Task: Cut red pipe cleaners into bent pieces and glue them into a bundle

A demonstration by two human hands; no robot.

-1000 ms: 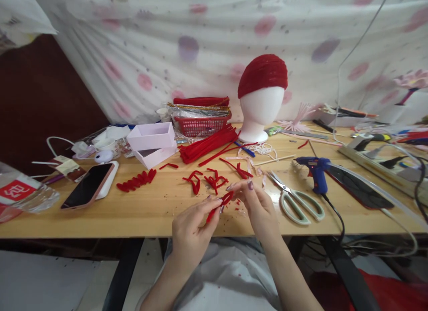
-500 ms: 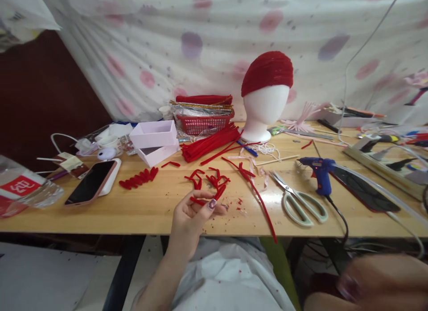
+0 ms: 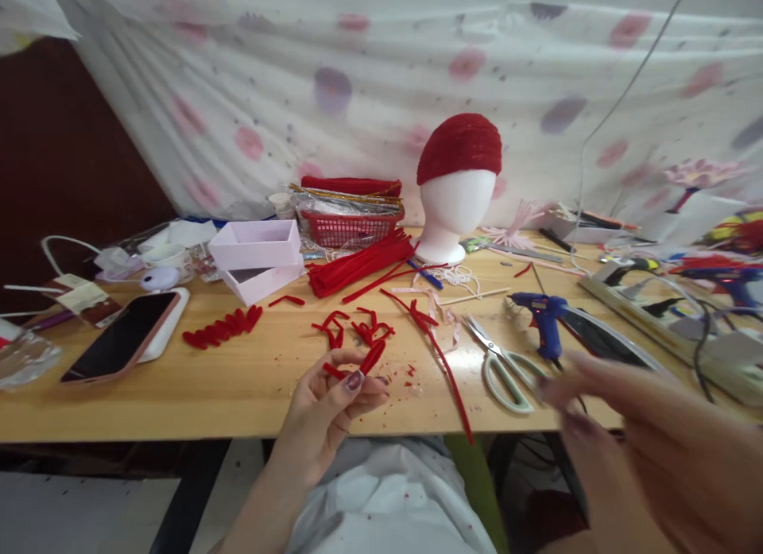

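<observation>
My left hand (image 3: 319, 415) is closed over the table's front edge, pinching a bent red pipe cleaner (image 3: 374, 355) between thumb and fingers. My right hand (image 3: 644, 443) is smeared by motion at the lower right; whether its fingers hold anything does not show. Nearest to it are the scissors (image 3: 504, 371), lying with blades slightly apart, and the blue glue gun (image 3: 544, 319). Short bent red pieces (image 3: 334, 325) lie just beyond my left hand. A long red pipe cleaner (image 3: 450, 379) runs to the table edge. Small red loops (image 3: 223, 327) sit in a row at left.
A bundle of red pipe cleaners (image 3: 358, 264) lies before a red basket (image 3: 351, 230). Behind stands a white foam head (image 3: 456, 208) in a red cap (image 3: 462, 149). Lilac boxes (image 3: 256, 244) and a phone (image 3: 122, 335) are left; a power strip (image 3: 668, 331) is right.
My right hand has risen from below the table edge at the lower right toward the scissors and glue gun. My left hand still pinches the red pipe cleaner. The view has shifted slightly right.
</observation>
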